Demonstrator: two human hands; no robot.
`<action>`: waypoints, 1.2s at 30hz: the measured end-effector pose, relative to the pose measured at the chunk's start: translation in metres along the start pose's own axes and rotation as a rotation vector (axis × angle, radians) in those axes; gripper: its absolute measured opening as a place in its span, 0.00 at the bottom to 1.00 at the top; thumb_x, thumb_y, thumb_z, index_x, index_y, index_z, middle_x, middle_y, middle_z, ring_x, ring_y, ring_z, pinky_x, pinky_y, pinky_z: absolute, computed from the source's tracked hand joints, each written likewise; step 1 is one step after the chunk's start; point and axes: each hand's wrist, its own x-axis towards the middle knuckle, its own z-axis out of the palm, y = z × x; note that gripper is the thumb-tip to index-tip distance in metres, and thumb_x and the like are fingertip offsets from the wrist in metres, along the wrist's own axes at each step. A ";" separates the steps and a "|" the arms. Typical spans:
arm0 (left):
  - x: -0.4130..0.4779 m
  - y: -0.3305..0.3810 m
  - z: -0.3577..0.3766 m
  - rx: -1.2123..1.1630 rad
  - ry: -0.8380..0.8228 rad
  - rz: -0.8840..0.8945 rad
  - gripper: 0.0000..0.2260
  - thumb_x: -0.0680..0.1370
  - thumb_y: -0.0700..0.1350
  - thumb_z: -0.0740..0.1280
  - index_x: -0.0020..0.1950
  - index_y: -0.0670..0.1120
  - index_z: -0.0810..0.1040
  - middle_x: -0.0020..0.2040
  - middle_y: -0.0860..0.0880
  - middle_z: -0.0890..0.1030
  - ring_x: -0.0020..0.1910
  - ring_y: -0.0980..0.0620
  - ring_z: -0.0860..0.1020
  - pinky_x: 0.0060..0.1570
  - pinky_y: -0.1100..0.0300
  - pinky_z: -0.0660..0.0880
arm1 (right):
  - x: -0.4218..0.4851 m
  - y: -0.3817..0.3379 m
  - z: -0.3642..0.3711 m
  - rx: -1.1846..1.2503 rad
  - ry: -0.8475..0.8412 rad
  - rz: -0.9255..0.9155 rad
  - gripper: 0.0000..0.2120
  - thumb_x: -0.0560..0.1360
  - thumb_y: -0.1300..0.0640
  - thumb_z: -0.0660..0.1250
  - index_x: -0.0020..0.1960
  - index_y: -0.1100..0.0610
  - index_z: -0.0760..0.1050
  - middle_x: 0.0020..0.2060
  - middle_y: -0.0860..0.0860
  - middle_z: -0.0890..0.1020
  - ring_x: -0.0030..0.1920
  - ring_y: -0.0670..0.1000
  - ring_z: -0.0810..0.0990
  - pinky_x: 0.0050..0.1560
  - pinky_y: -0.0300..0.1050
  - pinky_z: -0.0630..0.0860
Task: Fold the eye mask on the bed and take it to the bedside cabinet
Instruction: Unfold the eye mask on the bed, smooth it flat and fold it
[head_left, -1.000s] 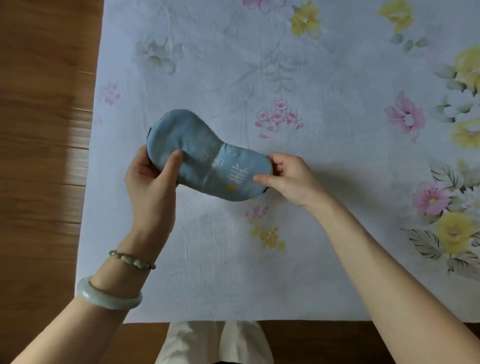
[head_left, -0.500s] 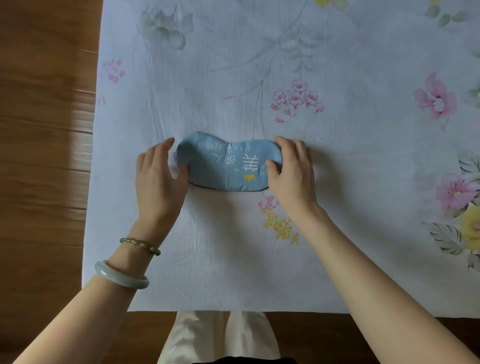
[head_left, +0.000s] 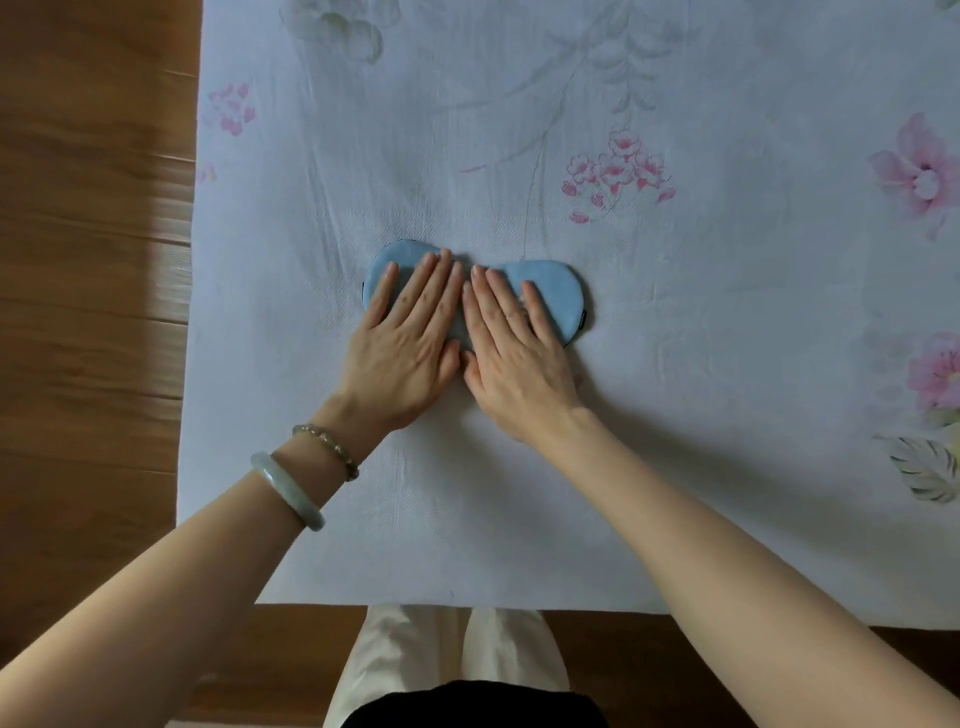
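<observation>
- The mask (head_left: 550, 291), pale blue, lies unfolded and flat on the bed (head_left: 675, 415), its long side running left to right, nearer the bed's left edge than its right.
- The left hand (head_left: 405, 338) lies palm down on the mask's left half, fingers straight and close together, gripping nothing; the fingertips reach the mask's far edge.
- The right hand (head_left: 511, 348) lies palm down on the middle and right half, fingers straight and slightly spread, also gripping nothing.
- The two hands sit side by side, thumbs and forefingers nearly touching over the mask's narrow waist.
- Only the mask's rounded ends show past the hands; a small dark tab sits at its right end.
- The sheet on the bed is white with pink flower prints and faint grey ones.
- The left wrist wears a bead bracelet (head_left: 327, 449) and, further up the arm, a pale bangle (head_left: 285, 491).
- A wooden floor (head_left: 88, 312) runs along the bed's left side and under its near edge.
- Cream trousers (head_left: 405, 654) show at the bottom, against the bed's near edge.
</observation>
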 end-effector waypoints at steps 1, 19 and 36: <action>0.001 0.001 -0.002 -0.005 -0.010 0.002 0.26 0.80 0.50 0.49 0.74 0.35 0.60 0.74 0.37 0.63 0.74 0.40 0.61 0.73 0.44 0.53 | 0.001 0.000 -0.001 -0.003 -0.008 0.002 0.27 0.78 0.50 0.51 0.72 0.65 0.58 0.72 0.58 0.65 0.73 0.56 0.60 0.73 0.56 0.55; -0.025 -0.034 -0.007 -0.010 -0.009 -0.033 0.29 0.81 0.55 0.49 0.76 0.38 0.56 0.76 0.40 0.60 0.75 0.45 0.57 0.75 0.46 0.51 | -0.031 0.045 -0.002 0.167 -0.056 0.067 0.30 0.77 0.51 0.50 0.74 0.65 0.51 0.74 0.62 0.57 0.75 0.58 0.54 0.74 0.53 0.49; -0.020 -0.083 -0.034 -0.080 0.167 0.296 0.12 0.78 0.35 0.63 0.60 0.32 0.77 0.61 0.34 0.78 0.60 0.34 0.77 0.65 0.39 0.68 | -0.032 0.058 -0.018 1.070 0.097 0.747 0.11 0.74 0.61 0.68 0.56 0.62 0.76 0.42 0.51 0.78 0.43 0.50 0.78 0.45 0.39 0.73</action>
